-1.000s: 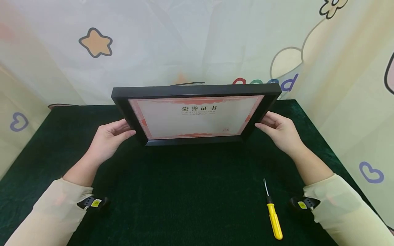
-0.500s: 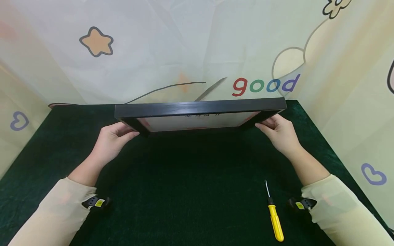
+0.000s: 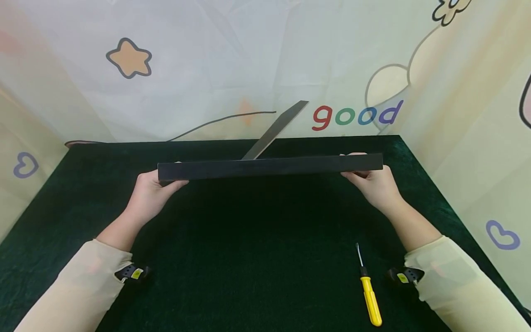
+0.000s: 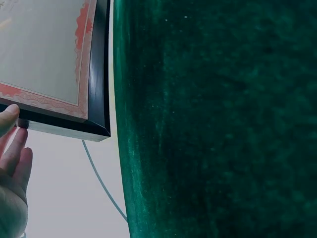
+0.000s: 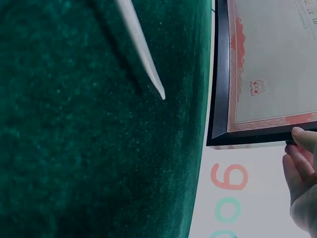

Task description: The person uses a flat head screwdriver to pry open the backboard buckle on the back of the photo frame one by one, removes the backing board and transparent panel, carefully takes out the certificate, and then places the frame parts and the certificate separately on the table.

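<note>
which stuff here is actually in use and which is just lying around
In use:
black picture frame with a red-bordered certificate, held off the table
left hand, gripping its left end
right hand, gripping its right end

Lying about:
yellow-handled screwdriver on the dark green velvet table cover

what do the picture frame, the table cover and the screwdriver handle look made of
Picture frame: matte black moulding, wood or plastic; the wrist views show a soft sheen on its bevel, so I can't tell which. Table cover: dark green velvet-like fabric, with a fuzzy, mottled nap in the wrist views. Screwdriver: glossy yellow handle, likely plastic, with a thin shiny metal shaft.
</note>
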`<move>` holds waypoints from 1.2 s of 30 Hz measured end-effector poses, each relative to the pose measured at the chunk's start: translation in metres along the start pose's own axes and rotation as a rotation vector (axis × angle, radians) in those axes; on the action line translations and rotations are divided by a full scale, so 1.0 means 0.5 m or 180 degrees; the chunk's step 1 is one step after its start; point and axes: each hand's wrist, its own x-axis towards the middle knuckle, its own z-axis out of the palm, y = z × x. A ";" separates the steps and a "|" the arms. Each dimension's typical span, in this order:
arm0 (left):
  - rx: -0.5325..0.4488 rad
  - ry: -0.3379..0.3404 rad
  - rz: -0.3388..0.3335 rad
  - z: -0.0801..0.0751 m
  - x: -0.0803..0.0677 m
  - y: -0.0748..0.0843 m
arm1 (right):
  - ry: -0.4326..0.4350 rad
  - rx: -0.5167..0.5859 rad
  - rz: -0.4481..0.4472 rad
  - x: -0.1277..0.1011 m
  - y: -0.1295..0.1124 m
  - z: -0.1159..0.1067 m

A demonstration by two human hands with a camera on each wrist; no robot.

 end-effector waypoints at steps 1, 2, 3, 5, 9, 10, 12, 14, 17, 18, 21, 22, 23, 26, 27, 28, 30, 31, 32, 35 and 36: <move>-0.0012 -0.0004 0.0015 0.001 0.000 -0.002 | -0.0019 0.0035 0.0002 0.000 0.000 0.001; -0.0030 -0.0006 0.0025 0.002 0.000 -0.003 | -0.0039 0.0052 0.0014 0.000 0.001 0.001; -0.0035 -0.0012 0.0031 0.003 0.000 -0.003 | -0.0058 0.0046 0.0011 -0.001 0.001 0.001; -0.0069 -0.0036 0.0031 0.003 0.001 -0.002 | -0.0090 0.0042 0.0022 -0.003 0.001 0.002; -0.0126 -0.0057 0.0005 0.002 0.000 0.001 | -0.0129 0.0004 0.0024 -0.007 0.003 0.002; -0.0139 -0.0067 0.0005 0.002 -0.001 0.001 | -0.0133 0.0006 0.0022 -0.008 0.004 0.003; -0.0139 -0.0092 0.0006 0.002 -0.003 0.001 | -0.0151 0.0007 0.0036 -0.009 0.006 0.003; -0.0117 -0.0112 -0.0001 0.003 -0.004 0.000 | -0.0164 -0.0025 0.0029 -0.011 0.007 0.003; -0.0102 -0.0128 -0.0024 0.004 -0.006 0.001 | -0.0219 0.0026 0.0079 -0.014 0.006 0.003; -0.0096 -0.0131 -0.0028 0.004 -0.007 0.001 | -0.0241 0.0039 0.0098 -0.015 0.006 0.003; -0.0066 -0.0142 -0.0013 0.004 -0.010 0.000 | -0.0294 0.0092 0.0157 -0.021 0.005 0.004; -0.0060 -0.0148 -0.0014 0.004 -0.011 -0.001 | -0.0307 0.0094 0.0176 -0.022 0.005 0.004; -0.0060 -0.0165 -0.0022 0.004 -0.013 -0.002 | -0.0322 0.0090 0.0189 -0.023 0.005 0.004; -0.0054 -0.0241 -0.0063 0.006 -0.019 -0.007 | -0.0353 0.0086 0.0207 -0.025 0.005 0.003; -0.0059 -0.0274 -0.0078 0.006 -0.021 -0.009 | -0.0366 0.0092 0.0216 -0.025 0.005 0.002; -0.0061 -0.0308 -0.0099 0.006 -0.023 -0.010 | -0.0382 0.0108 0.0216 -0.026 0.005 0.001; -0.0049 -0.0362 -0.0115 0.004 -0.029 -0.012 | -0.0418 0.0130 0.0212 -0.026 0.005 -0.002; -0.0042 -0.0387 -0.0140 0.003 -0.032 -0.012 | -0.0446 0.0140 0.0224 -0.027 0.005 -0.004; -0.0049 -0.0418 -0.0176 0.001 -0.035 -0.011 | -0.0483 0.0176 0.0238 -0.029 0.004 -0.006; -0.0075 -0.0576 -0.0421 -0.009 -0.043 -0.003 | -0.0597 0.0220 0.0273 -0.033 0.002 -0.012; -0.0157 -0.0678 -0.0575 -0.013 -0.045 0.000 | -0.0629 0.0228 0.0296 -0.034 0.001 -0.013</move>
